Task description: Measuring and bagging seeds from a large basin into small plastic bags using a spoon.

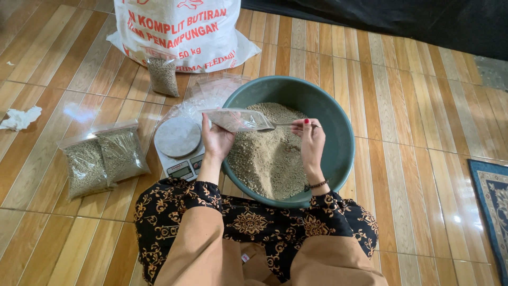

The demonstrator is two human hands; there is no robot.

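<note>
Head view: left hand (217, 139) gripping plastic bag (236, 119), right hand (311, 139) pinching half-hidden spoon (283, 125).

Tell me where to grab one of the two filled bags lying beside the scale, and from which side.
Take the nearer filled bag by its top edge, the flat end without pellets, coming from above on the far side. The bag lies flat, overlapping its neighbour, with the scale close on the right.
</note>
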